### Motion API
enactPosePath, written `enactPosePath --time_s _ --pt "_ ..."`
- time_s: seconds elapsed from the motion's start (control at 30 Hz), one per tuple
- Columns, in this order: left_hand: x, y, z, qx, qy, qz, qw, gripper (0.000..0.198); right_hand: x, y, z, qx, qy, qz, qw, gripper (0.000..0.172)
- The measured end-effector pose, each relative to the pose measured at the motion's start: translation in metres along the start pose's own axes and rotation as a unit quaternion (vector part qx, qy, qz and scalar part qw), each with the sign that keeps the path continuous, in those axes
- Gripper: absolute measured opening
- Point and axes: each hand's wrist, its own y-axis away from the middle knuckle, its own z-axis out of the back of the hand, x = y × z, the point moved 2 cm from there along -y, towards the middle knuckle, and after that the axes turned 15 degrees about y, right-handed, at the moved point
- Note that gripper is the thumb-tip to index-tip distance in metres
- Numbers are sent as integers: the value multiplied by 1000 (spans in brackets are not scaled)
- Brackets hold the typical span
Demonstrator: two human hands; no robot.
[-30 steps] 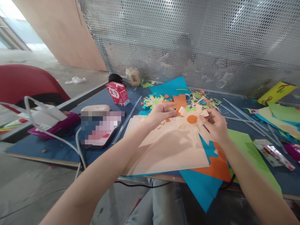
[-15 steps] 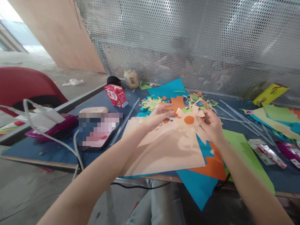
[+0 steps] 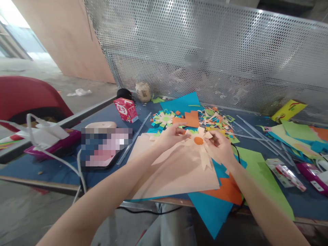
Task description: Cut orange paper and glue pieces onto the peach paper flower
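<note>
A pale peach paper flower (image 3: 198, 140) with a round orange centre is between my hands, above the stacked peach paper (image 3: 174, 174). Two notched paper tails hang below it, and a little green shows behind its petals. My right hand (image 3: 220, 147) pinches the petals on the right side. From the other side, my left hand (image 3: 170, 137) has its bent fingers at the left petal; its thumb is hidden. Just beyond the left hand lies another paper flower (image 3: 164, 118), pale with a green centre.
Paper scraps (image 3: 214, 118) and orange paper (image 3: 192, 119) lie behind the flower. Clear glue sticks (image 3: 249, 127) rest at right, near green sheets (image 3: 266, 177) and a purple glue gun (image 3: 312, 174). A red box (image 3: 126, 110) and a corded power strip (image 3: 53, 141) are at left.
The flower has come slightly nearer and left, and tilted, so its notched tails show. My left fingers have closed in on its left petal. My right hand still grips the right side.
</note>
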Motion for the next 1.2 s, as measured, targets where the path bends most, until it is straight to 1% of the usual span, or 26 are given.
enactPosePath --time_s 0.13,0.27,0.33,0.43,0.6,0.73,0.8,0.9,0.97,1.03,1.1,1.17,1.2 --pt "0 -1 3 -5 -17 -34 999 59 2 1 0 -10 2 -5 1000 11" --pt "-5 2 0 53 -17 -29 998 55 5 0 4 -29 6 -2 1000 11" --pt "-5 4 -1 70 -14 -28 997 55 4 -1 4 -23 0 -1 1000 12" --pt "-5 4 -1 63 -26 -25 997 56 2 -1 2 -4 -17 -4 1000 14" --pt "-3 2 2 54 -78 -28 995 53 -2 0 -3 -3 -25 -24 999 17" --pt "-5 2 2 45 -55 -30 997 53 0 -1 -1 5 -55 -54 997 17" --pt "-6 2 1 36 -38 -21 998 52 2 -1 -1 39 -106 -68 991 18" --pt "-7 3 1 23 -33 -13 999 51 4 0 -4 134 -187 -112 967 21" --pt "-9 4 1 10 -61 -30 998 49 4 1 -6 182 -204 -140 952 22" --pt "-11 4 2 -1 -112 -64 992 48 2 1 -7 199 -200 -152 947 22" --pt "-16 4 4 -4 -163 -101 981 51 -2 -1 -6 185 -198 -160 949 22" --pt "-21 2 10 -16 -193 -137 971 49 -9 -5 -2 146 -201 -181 951 22" --pt "-23 0 15 -31 -204 -152 967 46 -13 -8 1 123 -202 -194 952 23"
